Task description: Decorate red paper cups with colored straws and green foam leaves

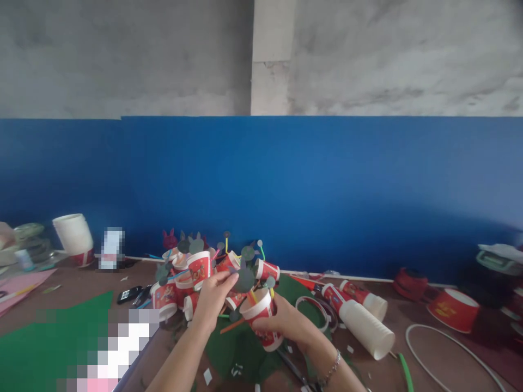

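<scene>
1. L hand, ctr of frame, a bit L: thumb + fingertips drawn close tog. at L edge of a dark grey rabbit-head cutout; can't tell if it's actually pinched.
2. R hand, just R of ctr, low: curled round a red/white paper cup, thumb across near side, firm hold. Bracelet on that wrist.
3. Held cup = lower ctr, tilted, rim toward upper L; cutout right above the rim.
4. Behind + L of hands, ctr-left: pile of similar cups, some upright, some on their sides, w/ cutouts + coloured straws sticking up.
5. Below hands, bottom ctr: green sheet w/ white paper scraps; orange stick near cup's L side.
6. Lower R: stack of cups lying flat, white ring, red tub, green straw at btm edge.
7. Mid-left: white tub stack, leaning. Lower L: another green sheet, small black gadget.
8. Blue wall band across mid-frame, grey above.
</scene>
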Available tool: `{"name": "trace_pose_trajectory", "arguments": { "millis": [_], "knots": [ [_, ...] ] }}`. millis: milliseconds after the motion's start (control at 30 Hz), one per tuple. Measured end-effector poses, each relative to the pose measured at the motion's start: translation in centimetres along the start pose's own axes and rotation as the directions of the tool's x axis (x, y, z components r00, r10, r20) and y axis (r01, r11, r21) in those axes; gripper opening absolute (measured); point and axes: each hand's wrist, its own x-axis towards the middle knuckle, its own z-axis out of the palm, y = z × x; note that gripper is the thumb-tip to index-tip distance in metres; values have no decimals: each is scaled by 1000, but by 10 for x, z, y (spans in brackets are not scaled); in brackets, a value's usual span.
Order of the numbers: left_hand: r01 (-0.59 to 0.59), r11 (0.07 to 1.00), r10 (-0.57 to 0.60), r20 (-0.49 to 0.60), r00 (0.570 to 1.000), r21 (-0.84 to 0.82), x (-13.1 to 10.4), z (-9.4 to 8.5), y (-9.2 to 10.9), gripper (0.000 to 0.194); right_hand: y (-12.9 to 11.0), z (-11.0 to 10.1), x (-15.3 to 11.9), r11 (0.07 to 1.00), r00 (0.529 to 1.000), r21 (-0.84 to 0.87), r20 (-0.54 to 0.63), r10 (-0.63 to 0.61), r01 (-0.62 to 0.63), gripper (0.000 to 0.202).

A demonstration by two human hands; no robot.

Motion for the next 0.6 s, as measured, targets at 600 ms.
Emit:
{"name": "trace_pose_trajectory", "arguments": {
  "millis": [600],
  "knots": [
    [98, 987, -121, 181, 976, 130, 5, 0, -19, 54, 4, -1, 12, 989, 984, 146, -177, 20, 6, 51]
  ]
}}
